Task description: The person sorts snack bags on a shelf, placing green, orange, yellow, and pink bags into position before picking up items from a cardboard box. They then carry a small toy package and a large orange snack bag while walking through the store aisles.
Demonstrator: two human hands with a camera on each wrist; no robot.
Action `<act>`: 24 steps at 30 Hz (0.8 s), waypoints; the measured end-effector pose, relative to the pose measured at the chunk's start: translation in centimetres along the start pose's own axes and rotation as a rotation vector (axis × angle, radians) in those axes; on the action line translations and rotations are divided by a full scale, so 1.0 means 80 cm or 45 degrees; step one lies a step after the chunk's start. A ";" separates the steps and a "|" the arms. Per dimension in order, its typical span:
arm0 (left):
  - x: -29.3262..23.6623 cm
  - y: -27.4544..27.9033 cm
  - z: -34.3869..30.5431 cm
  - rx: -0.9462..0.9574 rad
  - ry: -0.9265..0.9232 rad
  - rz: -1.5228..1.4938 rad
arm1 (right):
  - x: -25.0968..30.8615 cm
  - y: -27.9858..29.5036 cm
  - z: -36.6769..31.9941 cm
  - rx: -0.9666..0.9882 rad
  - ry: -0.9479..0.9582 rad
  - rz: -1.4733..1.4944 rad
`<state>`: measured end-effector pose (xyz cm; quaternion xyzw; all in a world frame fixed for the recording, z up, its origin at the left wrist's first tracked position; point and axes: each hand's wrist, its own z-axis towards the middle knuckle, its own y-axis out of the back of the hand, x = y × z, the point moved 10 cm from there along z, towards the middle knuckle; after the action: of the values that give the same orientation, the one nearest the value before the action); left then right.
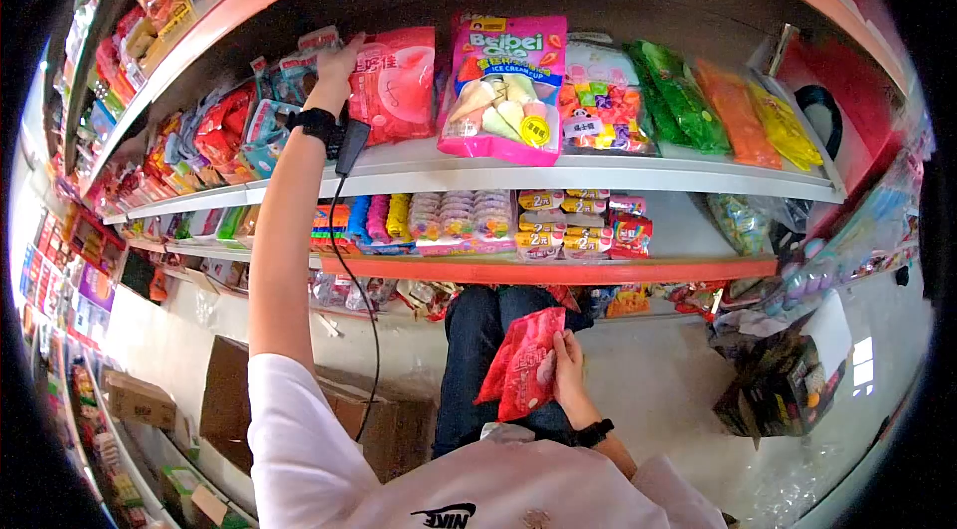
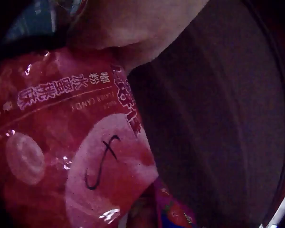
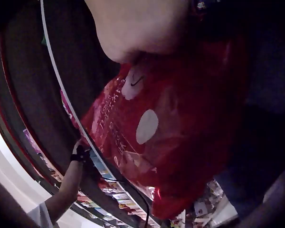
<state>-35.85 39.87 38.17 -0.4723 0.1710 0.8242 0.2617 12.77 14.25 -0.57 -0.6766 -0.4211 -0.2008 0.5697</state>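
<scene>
In the head view, the left hand (image 1: 337,68) was at the top corner of the pink peach candy bag (image 1: 394,95) on the shelf (image 1: 409,170), beside the Beibei bag (image 1: 503,95). The right hand (image 1: 571,377) gripped a red candy bag (image 1: 523,364). In the left wrist view, the fingers were hidden, so I couldn't tell if they gripped. In the right wrist view, the right hand was at the red candy bag's edge.

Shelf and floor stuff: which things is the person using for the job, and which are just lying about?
Probably for the job:
- red bag, in the right hand
- pink bag on the shelf, at the left hand

Seem just lying about:
- ice cream cup bag
- green bag
- yellow bag
- cardboard box
</scene>
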 end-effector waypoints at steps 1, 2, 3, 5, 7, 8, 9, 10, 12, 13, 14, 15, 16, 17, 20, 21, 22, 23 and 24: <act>-0.005 0.001 0.005 -0.082 -0.071 0.095 | 0.001 -0.001 0.000 0.001 0.007 0.028; -0.022 -0.005 0.007 -0.078 -0.180 0.331 | 0.002 0.000 0.000 0.003 0.013 0.056; -0.046 -0.012 0.007 -0.073 -0.287 0.568 | 0.002 0.001 0.000 0.004 0.018 0.082; -0.066 -0.025 0.001 0.075 -0.316 0.558 | -0.003 0.006 0.000 -0.007 -0.009 0.096; -0.075 -0.031 -0.023 0.286 -0.051 0.064 | -0.001 0.009 0.002 -0.024 -0.003 0.068; -0.084 -0.029 -0.043 0.321 0.145 -0.175 | 0.002 0.009 0.004 -0.037 0.014 0.035; -0.104 -0.026 -0.049 0.361 0.096 -0.242 | 0.003 0.009 0.004 -0.052 0.030 0.004; -0.119 -0.023 -0.052 0.401 0.049 -0.311 | 0.001 0.004 0.004 -0.018 0.012 0.059; -0.119 -0.022 -0.038 0.484 -0.002 -0.201 | 0.001 -0.001 0.004 0.055 -0.018 0.163; -0.103 -0.020 -0.029 0.470 0.021 -0.135 | -0.004 0.011 0.011 0.012 0.035 0.070; -0.091 -0.018 -0.025 0.456 0.041 -0.070 | -0.018 0.027 0.024 -0.031 0.089 -0.020; -0.078 -0.018 -0.020 0.445 0.060 -0.005 | -0.016 0.028 0.028 -0.075 0.146 -0.108; -0.075 -0.015 -0.012 0.402 0.003 0.026 | -0.023 0.028 0.027 -0.042 0.093 -0.018; -0.073 -0.012 -0.007 0.359 -0.052 0.059 | -0.015 0.015 0.017 -0.010 0.044 0.073; -0.113 -0.006 -0.068 0.534 0.124 -0.300 | -0.008 0.001 0.011 0.024 -0.041 0.126; -0.114 0.003 -0.069 0.490 0.145 -0.339 | -0.006 0.001 0.010 0.025 -0.065 0.103; -0.117 0.013 -0.069 0.443 0.164 -0.376 | 0.004 0.001 0.011 0.030 -0.039 -0.001; -0.117 0.026 -0.066 0.396 0.180 -0.412 | 0.014 -0.001 0.014 0.038 -0.012 -0.103; -0.116 0.040 -0.058 0.380 0.164 -0.487 | 0.024 -0.005 0.019 0.047 0.013 -0.205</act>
<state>-30.69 32.33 44.01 -0.5037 0.2146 0.6934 0.4684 13.19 16.35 0.70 -0.6289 -0.4748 -0.2414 0.5663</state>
